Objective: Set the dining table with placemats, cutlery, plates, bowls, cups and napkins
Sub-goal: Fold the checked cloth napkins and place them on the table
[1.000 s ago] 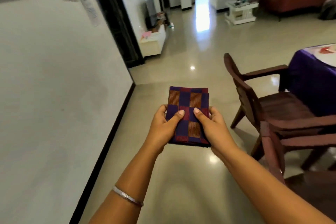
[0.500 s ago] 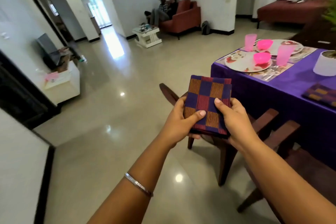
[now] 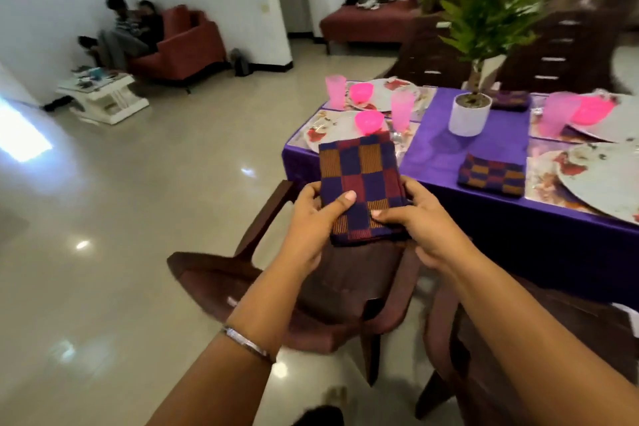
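From the head view, I have the folded checked napkin (image 3: 361, 187) pinched between both hands: my left hand (image 3: 313, 218) has its thumb across the top face with fingers curled under, and my right hand (image 3: 420, 218) grips the other edge the same way. The napkin hangs in the air above a brown chair (image 3: 311, 287), just short of the bench (image 3: 466, 145) with its purple cloth, which lies from about 12 to 3 o'clock.

My worry is the setting at 12 o'clock: a pink cup (image 3: 402, 111) and a pink bowl (image 3: 370, 121) stand close together on the plate and placemat beyond the napkin. Reaching over the chair, I could clip that tall cup and topple it. The fold could also slip open if one thumb lifts early. Another napkin (image 3: 491, 175) already lies at 2 o'clock.
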`<state>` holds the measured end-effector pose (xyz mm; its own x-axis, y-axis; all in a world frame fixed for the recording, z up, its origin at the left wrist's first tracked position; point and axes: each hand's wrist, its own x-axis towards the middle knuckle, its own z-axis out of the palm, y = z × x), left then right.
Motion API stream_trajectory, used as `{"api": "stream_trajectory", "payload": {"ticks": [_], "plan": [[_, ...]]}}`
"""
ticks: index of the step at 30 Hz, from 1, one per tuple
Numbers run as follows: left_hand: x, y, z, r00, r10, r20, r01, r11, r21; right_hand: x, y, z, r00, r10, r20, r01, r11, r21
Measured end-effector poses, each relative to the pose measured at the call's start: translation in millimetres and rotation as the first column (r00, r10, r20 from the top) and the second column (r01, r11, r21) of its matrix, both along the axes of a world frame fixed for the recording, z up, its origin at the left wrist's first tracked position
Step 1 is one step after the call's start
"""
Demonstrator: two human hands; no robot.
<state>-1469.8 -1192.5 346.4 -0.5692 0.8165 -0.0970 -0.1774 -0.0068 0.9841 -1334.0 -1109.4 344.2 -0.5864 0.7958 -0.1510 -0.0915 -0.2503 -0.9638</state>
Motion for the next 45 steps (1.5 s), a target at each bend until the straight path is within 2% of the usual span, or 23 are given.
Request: {"api": "stream_trajectory", "payload": {"ticks": [3,5,7,9,12,14,16,18,20,23,25,29,31,33,40,43,45], "plan": [[-37,49,-6,0.982,-0.093,0.162,0.096,0.995,-0.012,-6,50,-2,0.984,0.12,0.134,-0.123,0.992,0.018],[-67,84,-13,0.972,-0.172,0.162,0.192,0.974,-0.117,-15,82,-4,0.958,0.122,0.261,-0.135,0.99,0.032],[-92,116,-20,0.958,-0.271,0.092,0.285,0.93,-0.231,-27,110,-10,0.948,0.052,0.315,-0.063,0.998,0.025],[-112,153,-30,0.933,-0.353,0.071,0.358,0.887,-0.291,-44,143,-20,0.951,-0.095,0.293,0.101,0.995,-0.005],[-130,204,-49,0.935,-0.329,0.134,0.354,0.894,-0.274,-64,189,-47,0.908,-0.38,0.18,0.404,0.906,-0.125],[-134,234,-69,0.941,-0.286,0.183,0.324,0.916,-0.235,-71,214,-72,0.863,-0.499,0.075,0.499,0.82,-0.282],[-131,256,-91,0.943,-0.241,0.23,0.29,0.935,-0.207,-75,228,-99,0.874,-0.482,0.064,0.468,0.797,-0.38],[-125,276,-116,0.94,-0.213,0.265,0.27,0.941,-0.202,-77,235,-129,0.895,-0.416,0.161,0.444,0.798,-0.406],[-115,292,-141,0.939,-0.21,0.271,0.273,0.936,-0.221,-76,243,-154,0.87,-0.413,0.268,0.49,0.78,-0.39],[-101,315,-169,0.951,-0.234,0.202,0.286,0.914,-0.288,-67,259,-171,0.78,-0.483,0.397,0.595,0.769,-0.233],[-96,333,-183,0.957,-0.274,0.099,0.291,0.899,-0.328,-58,276,-174,0.711,-0.524,0.468,0.605,0.795,-0.028],[-87,368,-195,0.924,-0.343,-0.17,0.281,0.909,-0.306,-46,311,-169,0.6,-0.593,0.537,0.417,0.804,0.423],[-84,383,-198,0.876,-0.359,-0.321,0.27,0.918,-0.29,-43,326,-170,0.565,-0.607,0.559,0.283,0.779,0.559],[-81,397,-204,0.824,-0.367,-0.432,0.261,0.922,-0.286,-42,340,-177,0.528,-0.59,0.611,0.168,0.778,0.606],[-78,418,-232,0.61,-0.417,-0.674,0.216,0.906,-0.364,-42,348,-204,0.385,-0.505,0.772,-0.007,0.835,0.55],[-76,416,-236,0.437,-0.429,-0.791,0.126,0.899,-0.419,-41,344,-210,0.241,-0.571,0.785,-0.15,0.777,0.611],[-75,413,-236,0.232,-0.478,-0.847,0.05,0.876,-0.48,-41,342,-211,0.124,-0.613,0.78,-0.273,0.735,0.62]]}}
